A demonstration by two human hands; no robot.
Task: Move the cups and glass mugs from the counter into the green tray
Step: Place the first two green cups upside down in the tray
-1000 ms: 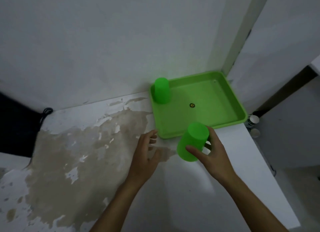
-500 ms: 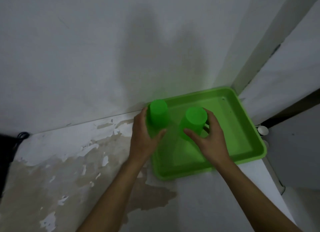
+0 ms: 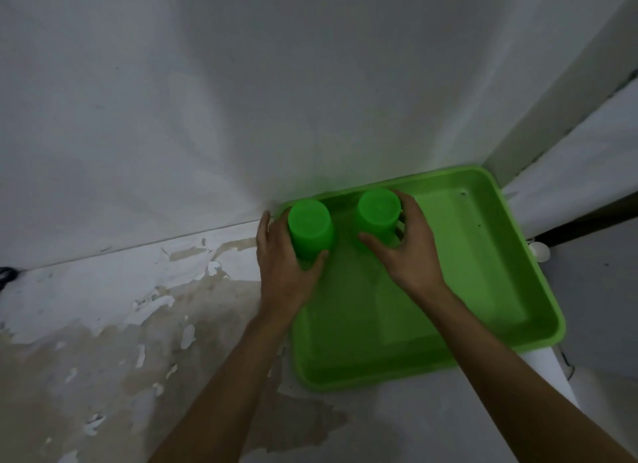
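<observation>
A green tray lies on the counter in the corner by the wall. Two upside-down green cups stand along its far edge. My left hand is wrapped around the left green cup in the tray's far left corner. My right hand grips the right green cup, which stands just right of the first, a small gap between them. No glass mugs are in view.
The counter has peeling, stained paint on the left. A white wall rises behind the tray. A small white cap-like object sits beyond the tray's right edge, where the counter ends.
My right hand carried its cup from the counter into the tray and set it beside the first cup. My left hand reached forward and took hold of the left cup.
</observation>
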